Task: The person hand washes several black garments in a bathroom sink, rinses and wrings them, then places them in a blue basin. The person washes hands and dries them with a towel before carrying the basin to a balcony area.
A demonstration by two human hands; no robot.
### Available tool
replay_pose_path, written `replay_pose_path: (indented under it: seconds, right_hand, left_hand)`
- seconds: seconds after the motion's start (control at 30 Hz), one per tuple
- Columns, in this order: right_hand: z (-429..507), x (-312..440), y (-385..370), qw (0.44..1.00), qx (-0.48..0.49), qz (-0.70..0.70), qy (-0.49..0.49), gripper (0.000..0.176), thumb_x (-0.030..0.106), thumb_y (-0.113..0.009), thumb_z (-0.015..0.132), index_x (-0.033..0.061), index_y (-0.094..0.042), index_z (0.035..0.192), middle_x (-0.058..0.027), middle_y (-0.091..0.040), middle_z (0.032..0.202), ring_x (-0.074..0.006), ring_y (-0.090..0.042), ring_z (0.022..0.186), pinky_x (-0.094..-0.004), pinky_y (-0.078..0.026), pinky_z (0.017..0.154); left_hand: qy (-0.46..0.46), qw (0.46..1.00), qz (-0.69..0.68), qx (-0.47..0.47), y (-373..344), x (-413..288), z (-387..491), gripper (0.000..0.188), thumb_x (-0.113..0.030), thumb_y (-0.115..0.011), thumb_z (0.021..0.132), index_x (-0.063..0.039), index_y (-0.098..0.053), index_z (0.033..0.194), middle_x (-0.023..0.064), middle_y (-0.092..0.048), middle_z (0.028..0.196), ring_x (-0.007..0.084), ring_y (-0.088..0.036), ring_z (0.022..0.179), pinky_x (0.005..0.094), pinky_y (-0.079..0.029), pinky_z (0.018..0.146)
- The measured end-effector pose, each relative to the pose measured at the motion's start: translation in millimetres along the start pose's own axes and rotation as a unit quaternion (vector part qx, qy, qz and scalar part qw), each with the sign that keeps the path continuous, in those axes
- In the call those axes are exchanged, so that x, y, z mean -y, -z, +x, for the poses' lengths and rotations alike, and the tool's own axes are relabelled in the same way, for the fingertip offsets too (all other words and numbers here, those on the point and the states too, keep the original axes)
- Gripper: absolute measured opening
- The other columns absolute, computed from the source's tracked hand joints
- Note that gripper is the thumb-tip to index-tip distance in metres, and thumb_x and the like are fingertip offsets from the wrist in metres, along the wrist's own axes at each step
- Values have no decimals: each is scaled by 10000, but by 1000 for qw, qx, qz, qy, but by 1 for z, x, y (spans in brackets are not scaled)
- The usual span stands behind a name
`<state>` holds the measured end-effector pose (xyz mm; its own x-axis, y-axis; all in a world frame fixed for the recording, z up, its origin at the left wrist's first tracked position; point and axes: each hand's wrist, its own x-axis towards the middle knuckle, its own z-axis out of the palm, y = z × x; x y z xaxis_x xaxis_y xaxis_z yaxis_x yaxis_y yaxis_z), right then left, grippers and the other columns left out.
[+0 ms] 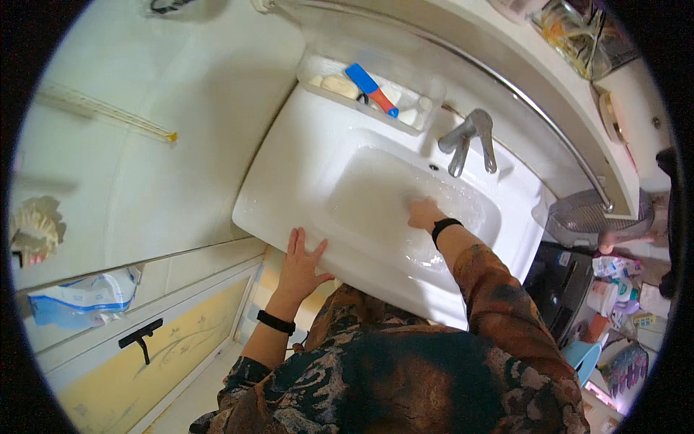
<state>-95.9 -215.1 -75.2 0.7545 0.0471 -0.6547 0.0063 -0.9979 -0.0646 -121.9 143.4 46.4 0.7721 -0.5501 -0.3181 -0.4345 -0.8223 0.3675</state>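
Observation:
A white ceramic washbasin (282, 179) spreads out before me, its bowl filled with cloudy water (368, 200). My right hand (425, 213) reaches into the bowl, right of its middle, with the fingers at or under the water. The murk hides the fingertips and anything they may touch. Ripples and bright glints show around that wrist. On the basin's front left edge rests my left hand (303, 266), fingers spread and holding nothing. A chrome faucet (469, 138) stands at the back of the basin, beyond my right hand.
Behind the bowl, a clear tray (368, 111) holds soap bars (340, 86) and a blue-and-red handled tool (374, 89). A chrome rail (488, 70) curves above. At right are a dark appliance (558, 282) and several bottles. A black squeegee (141, 333) hangs at left.

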Motion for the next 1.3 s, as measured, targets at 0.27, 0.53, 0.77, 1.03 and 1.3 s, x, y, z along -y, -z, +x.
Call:
replay_pose_path:
  seconds: [0.27,0.53,0.77,1.03,1.3]
  right_hand:
    - [12,-8,-16,1000,-3,6,30,380,289,-642,721,66,-675,1027,-168,-677,1032,-346,-650,948,-479,-509,836]
    - [-15,17,9,986,55,121,-100,300,231,-695,721,85,-720,982,-130,-689,1027,-306,-643,994,-441,-508,854]
    - [10,5,3,983,97,136,-73,377,175,-714,701,95,-709,1069,-127,-684,1067,-309,-633,1035,-435,-507,862]
    - [46,15,-6,969,81,36,-230,383,145,-669,730,134,-692,1112,-137,-667,1119,-299,-631,1033,-428,-502,850]
    - [-1,-7,22,993,24,112,-7,244,129,-600,784,45,-714,982,-157,-689,1012,-332,-637,961,-455,-517,788]
  left_hand:
    - [-43,997,-13,-61,-17,9,-1,758,-439,-828,599,-139,-595,1255,337,-313,1423,486,-275,1341,500,-284,1105]
    - [-22,1000,1,17,-15,7,2,804,-403,-842,628,-103,-556,1317,288,-291,1441,445,-247,1349,542,-306,1074]
    - [-99,994,1,-39,-34,36,5,895,-409,-853,619,-59,-501,1363,335,-172,1493,461,-131,1409,530,-237,1117]
    - [-19,1000,21,13,-26,28,-3,874,-415,-870,581,-83,-547,1322,343,-171,1490,463,-132,1408,547,-226,1114]
    - [-154,983,5,-99,-46,50,15,906,-455,-873,551,-130,-546,1331,348,-171,1491,473,-116,1407,548,-213,1115]
